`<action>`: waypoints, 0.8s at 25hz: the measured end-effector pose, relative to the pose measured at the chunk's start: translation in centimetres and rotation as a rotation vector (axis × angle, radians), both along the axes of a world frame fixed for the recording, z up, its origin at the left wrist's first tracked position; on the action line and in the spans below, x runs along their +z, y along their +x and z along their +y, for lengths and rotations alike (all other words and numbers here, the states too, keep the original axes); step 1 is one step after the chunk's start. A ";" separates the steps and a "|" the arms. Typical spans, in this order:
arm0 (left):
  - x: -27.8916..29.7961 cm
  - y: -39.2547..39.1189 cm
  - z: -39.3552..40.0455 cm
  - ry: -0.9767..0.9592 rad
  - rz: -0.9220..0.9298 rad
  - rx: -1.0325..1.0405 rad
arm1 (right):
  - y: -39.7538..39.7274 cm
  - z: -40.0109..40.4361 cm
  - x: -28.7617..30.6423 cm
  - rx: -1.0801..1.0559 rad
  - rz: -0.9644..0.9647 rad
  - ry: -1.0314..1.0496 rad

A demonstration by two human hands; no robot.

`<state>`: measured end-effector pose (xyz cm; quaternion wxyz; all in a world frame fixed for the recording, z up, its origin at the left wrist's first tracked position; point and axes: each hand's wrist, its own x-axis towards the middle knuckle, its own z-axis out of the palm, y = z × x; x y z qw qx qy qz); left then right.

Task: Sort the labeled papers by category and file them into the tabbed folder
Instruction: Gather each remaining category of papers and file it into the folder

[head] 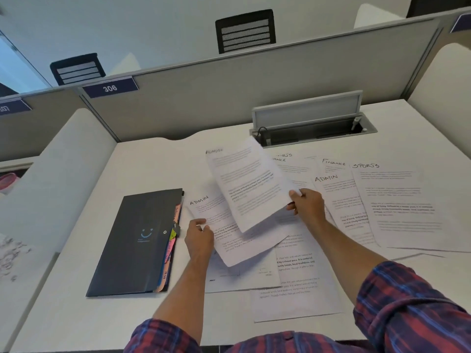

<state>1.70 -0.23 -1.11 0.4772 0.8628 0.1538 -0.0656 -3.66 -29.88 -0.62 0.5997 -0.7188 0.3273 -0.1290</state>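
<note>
My right hand [307, 203] grips the lower right edge of a printed sheet [248, 184] and holds it lifted and tilted above the desk; its heading is blurred. My left hand [198, 236] pinches the left edge of a sheet headed ADMIN [229, 225] that lies just beneath. A dark grey tabbed folder [139, 242] lies closed on the left, with coloured tabs sticking out along its right edge. More labeled papers are spread to the right: another ADMIN sheet [339, 200], a FINANCE sheet [334, 164] and a SPORTS sheet [397, 205].
Further sheets [295, 289] lie near the white desk's front edge [76, 322]. An open cable hatch [313, 128] sits at the back of the desk. Grey partitions enclose the desk; one carries a sign 306 [110, 87]. Two black chairs stand beyond.
</note>
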 end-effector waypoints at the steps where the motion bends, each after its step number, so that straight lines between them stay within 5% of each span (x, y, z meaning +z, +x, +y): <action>1: 0.0 0.0 -0.2 0.008 0.002 0.009 | -0.7 0.3 -0.4 0.048 0.022 0.040; 9: -0.4 -0.8 -1.4 -0.115 -0.028 -0.016 | -4.1 0.5 0.0 0.473 0.179 -0.006; 13: 0.3 -0.7 -2.0 -0.097 -0.073 -0.036 | -4.7 -1.4 0.3 0.212 0.206 -0.417; 17: 0.7 -0.5 -2.4 -0.168 -0.098 -0.081 | -6.4 -4.2 -0.2 0.049 0.547 -0.913; 20: 1.0 -0.3 -2.7 -0.215 -0.071 -0.112 | -7.1 -5.2 -1.0 0.034 0.700 -0.979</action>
